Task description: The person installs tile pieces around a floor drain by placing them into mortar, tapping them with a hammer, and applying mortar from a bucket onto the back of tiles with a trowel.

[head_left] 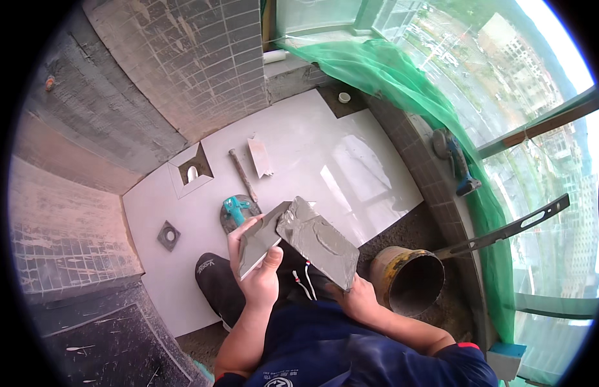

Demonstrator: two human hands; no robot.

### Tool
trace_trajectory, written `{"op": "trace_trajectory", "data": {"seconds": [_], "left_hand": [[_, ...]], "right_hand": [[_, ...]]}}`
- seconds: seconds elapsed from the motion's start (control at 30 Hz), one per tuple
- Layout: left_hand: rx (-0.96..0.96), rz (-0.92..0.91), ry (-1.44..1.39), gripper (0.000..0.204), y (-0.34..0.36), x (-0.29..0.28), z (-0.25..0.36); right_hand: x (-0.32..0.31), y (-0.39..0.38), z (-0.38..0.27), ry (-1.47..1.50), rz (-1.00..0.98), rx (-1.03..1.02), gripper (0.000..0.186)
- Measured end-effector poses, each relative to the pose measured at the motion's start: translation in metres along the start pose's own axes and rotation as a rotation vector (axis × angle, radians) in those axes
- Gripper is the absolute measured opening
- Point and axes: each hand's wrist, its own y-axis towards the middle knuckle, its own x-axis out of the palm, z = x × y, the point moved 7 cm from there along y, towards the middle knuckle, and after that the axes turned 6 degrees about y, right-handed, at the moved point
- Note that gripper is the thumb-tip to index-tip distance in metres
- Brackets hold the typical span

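Note:
My left hand (257,274) is closed around a cut piece of tile (255,250), tilted, with grey mortar over its upper face and a pale edge by my thumb. Close against it lies a flat trowel (322,245), its blade thickly coated with wet grey mortar. My right hand (356,298) grips the trowel at its near end; the handle is hidden beneath the blade. The trowel's far end overlaps the tile piece's right side, and I cannot tell whether they touch. Both are held above my lap.
White tiles (293,142) cover the floor. On them lie a teal-handled tool with a dark disc (235,209), a stick-like tool (243,174), a tile offcut (259,157) and a square drain (168,236). A bucket (379,271), a level (506,229), an angle grinder (454,161) and green netting (403,74) stand right.

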Motion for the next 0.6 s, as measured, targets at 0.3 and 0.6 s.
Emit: {"op": "trace_trajectory", "data": {"seconds": [0.3,0.6], "left_hand": [[0.081,0.032,-0.039,0.066,0.018,-0.028,0.013],[0.121,-0.023,0.231,0.074,0.010,-0.042,0.008]], "right_hand": [[-0.042,-0.012,0.022,0.077,0.062,0.054,0.039],[-0.103,0.001,-0.033,1.124,-0.595,0.251,0.041]]}}
